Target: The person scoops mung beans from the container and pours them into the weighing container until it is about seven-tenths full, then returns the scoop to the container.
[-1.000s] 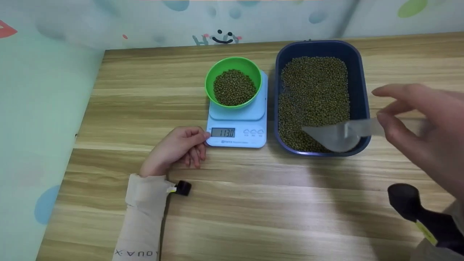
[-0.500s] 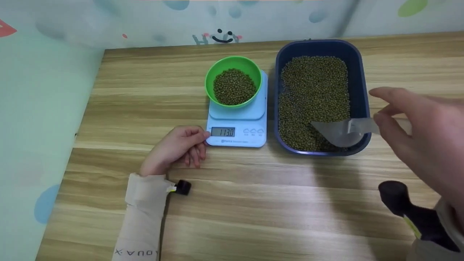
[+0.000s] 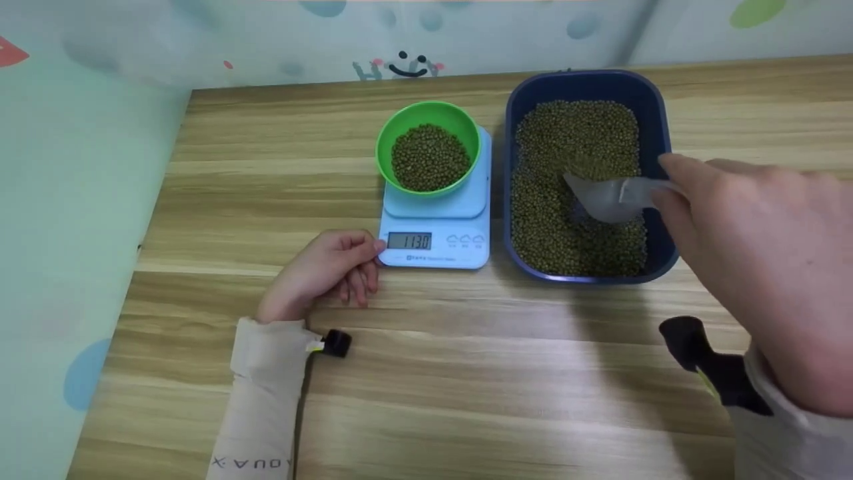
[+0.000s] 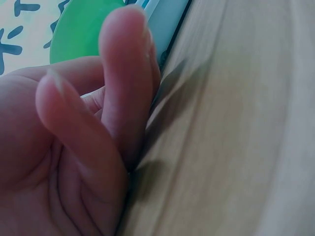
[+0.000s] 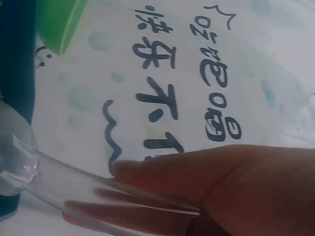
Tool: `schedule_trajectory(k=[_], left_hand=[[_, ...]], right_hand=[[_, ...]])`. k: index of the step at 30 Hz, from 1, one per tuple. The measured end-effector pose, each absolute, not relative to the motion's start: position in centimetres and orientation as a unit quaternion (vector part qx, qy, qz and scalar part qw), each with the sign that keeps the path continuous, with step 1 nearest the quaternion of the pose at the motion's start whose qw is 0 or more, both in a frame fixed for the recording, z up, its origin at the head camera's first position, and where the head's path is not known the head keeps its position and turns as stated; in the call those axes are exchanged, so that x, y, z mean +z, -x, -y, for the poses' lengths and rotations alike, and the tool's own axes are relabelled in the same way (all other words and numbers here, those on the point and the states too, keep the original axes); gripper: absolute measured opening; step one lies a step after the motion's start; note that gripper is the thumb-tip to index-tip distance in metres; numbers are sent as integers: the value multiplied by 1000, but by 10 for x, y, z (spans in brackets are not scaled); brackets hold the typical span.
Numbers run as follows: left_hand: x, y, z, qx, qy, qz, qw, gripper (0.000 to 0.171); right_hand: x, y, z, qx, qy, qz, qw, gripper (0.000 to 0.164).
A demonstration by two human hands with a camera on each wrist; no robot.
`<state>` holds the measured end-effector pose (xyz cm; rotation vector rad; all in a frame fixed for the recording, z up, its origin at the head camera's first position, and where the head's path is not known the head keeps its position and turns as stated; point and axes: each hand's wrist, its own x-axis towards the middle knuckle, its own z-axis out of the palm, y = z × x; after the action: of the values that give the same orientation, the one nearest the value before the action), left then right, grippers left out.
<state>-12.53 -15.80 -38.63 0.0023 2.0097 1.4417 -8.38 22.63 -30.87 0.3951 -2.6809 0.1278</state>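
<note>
My right hand (image 3: pixel 753 247) pinches the handle of a clear plastic scoop (image 3: pixel 603 200), which the right wrist view also shows. The scoop's bowl is low over the mung beans (image 3: pixel 576 130) in a dark blue tub (image 3: pixel 656 127); a furrow lies beside it. My left hand (image 3: pixel 333 263) rests on the table, fingers loosely bent, its thumb and forefinger tips at the left edge of a light blue kitchen scale (image 3: pixel 436 259). On the scale sits a green bowl (image 3: pixel 426 112) of mung beans, and the display reads 113.0. The left wrist view has bent fingers (image 4: pixel 125 83) against the tabletop.
The wood-grain table (image 3: pixel 466 373) runs back to a patterned wall covering (image 3: pixel 500 33) with a smiling face. A pale wall (image 3: pixel 86 200) borders the left side. Tub and scale stand side by side with a narrow gap.
My right hand and the scoop have moved forward and left, from the tub's near right corner to the middle of the beans, leaving a furrow. The left hand and the 113.0 reading stay the same.
</note>
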Motion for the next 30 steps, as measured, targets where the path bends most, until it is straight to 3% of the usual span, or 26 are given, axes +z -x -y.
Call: schedule_trajectory(k=[8,17,30], left_hand=[[-387,126,158,552,-2,-767,329,37],[-387,126,157,545,-2,-770,331,37],[-387,126,158,550,1,-767,330,38]], right_hand=[[-320,103,-239,64,-137,980,130,32],[-333,131,-253,109,-158,981,-10,24],[-332,137,-235,137,-161,976,-53,23]])
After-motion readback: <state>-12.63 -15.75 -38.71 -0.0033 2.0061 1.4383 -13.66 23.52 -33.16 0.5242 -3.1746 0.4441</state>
